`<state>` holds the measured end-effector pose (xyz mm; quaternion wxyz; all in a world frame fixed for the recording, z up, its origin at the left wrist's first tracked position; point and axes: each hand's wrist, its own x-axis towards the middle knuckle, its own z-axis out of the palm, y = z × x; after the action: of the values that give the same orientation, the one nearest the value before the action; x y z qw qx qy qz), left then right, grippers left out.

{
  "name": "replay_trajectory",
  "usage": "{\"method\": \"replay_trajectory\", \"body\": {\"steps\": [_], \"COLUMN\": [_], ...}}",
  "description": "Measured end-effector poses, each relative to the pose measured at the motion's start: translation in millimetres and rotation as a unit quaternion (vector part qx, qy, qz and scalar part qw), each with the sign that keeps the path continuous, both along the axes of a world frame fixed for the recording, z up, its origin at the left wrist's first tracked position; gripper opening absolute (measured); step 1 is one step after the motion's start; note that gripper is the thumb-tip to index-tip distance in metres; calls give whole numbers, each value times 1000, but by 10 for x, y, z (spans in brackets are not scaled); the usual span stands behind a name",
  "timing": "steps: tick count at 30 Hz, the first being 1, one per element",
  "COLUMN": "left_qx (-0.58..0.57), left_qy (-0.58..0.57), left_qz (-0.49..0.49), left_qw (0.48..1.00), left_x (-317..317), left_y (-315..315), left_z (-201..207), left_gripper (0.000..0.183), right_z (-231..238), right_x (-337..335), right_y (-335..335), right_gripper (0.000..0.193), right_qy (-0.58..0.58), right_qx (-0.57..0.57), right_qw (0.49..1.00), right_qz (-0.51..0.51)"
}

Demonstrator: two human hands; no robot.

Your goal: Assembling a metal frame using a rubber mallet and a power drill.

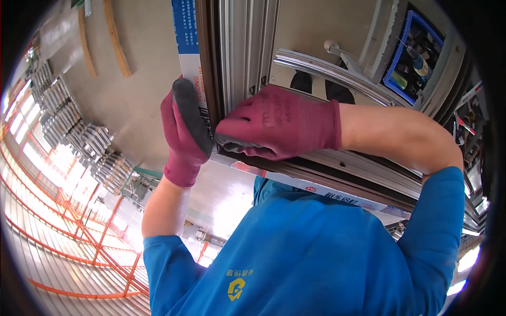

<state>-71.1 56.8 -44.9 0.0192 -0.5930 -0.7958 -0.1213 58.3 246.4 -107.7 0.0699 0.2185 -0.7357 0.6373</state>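
A large metal frame [247,37] with grey channels and a dark brown outer edge comes to a corner between my hands. Printed blue and white film [186,26] covers its outer side. My left hand [184,126], in a maroon glove with a dark grey palm, lies along that outer side near the corner, fingers stretched out and together. On the inner side of the corner, my right hand [279,124], in a matching glove, is closed with its fingers curled against the frame. Whatever its fingers may hold is hidden.
A blue crate [387,79] with a power drill [420,64] and other tools sits at the far right. Silver rails [337,79] cross the frame's opening near dark shoes [301,82]. Wooden strips [116,37] lie on the floor; stacked metal profiles [68,121] stand left.
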Motion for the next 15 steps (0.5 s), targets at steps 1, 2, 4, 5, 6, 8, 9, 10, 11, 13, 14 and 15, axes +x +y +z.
{"method": "replay_trajectory", "body": {"steps": [1, 2, 4, 5, 6, 8, 9, 10, 11, 13, 14, 15], "left_qx": [7, 14, 23, 31, 36, -12, -3, -1, 1, 27, 34, 39], "left_qy": [-85, -167, -94, -21, -19, -385, -380, -303, -228, -302, -342, -381], "left_qz": [12, 24, 27, 30, 28, 197, 189, 192, 195, 196, 229, 261], "left_qw": [996, 986, 995, 999, 999, 902, 905, 933, 954, 932, 911, 886], "left_x": [21, 36, 46, 49, 70, 114, 126, 153, 174, 146, 139, 131], "left_y": [42, 79, 69, 109, 138, 208, 199, 144, 154, 171, 204, 242], "left_z": [33, 56, 11, -5, 41, 201, 167, 81, 63, 64, 98, 128], "left_gripper": [65, 46, 41, 38, 38, 42, 42, 43, 43, 46, 48, 51], "right_z": [-8, 10, 49, 74, 107, 258, 327, 330, 358, 377, 440, 497], "right_x": [26, 31, 30, 15, 2, -26, -46, -34, -3, 42, 47, 59], "right_y": [-16, -23, -26, -4, 16, 36, 58, 66, 79, 105, 112, 119], "right_gripper": [35, 34, 34, 32, 30, 28, 26, 26, 25, 25, 25, 25], "right_qy": [-1, -16, -28, -23, -17, -10, -7, -3, 10, 23, -3, -29], "right_qx": [2, -9, -16, 11, 39, 126, 209, 219, 211, 211, 238, 264], "right_qw": [1000, 1000, 999, 1000, 999, 990, 973, 972, 976, 977, 970, 962], "right_qz": [0, -10, -21, -2, 17, 56, 96, 90, 61, 29, 45, 61]}}
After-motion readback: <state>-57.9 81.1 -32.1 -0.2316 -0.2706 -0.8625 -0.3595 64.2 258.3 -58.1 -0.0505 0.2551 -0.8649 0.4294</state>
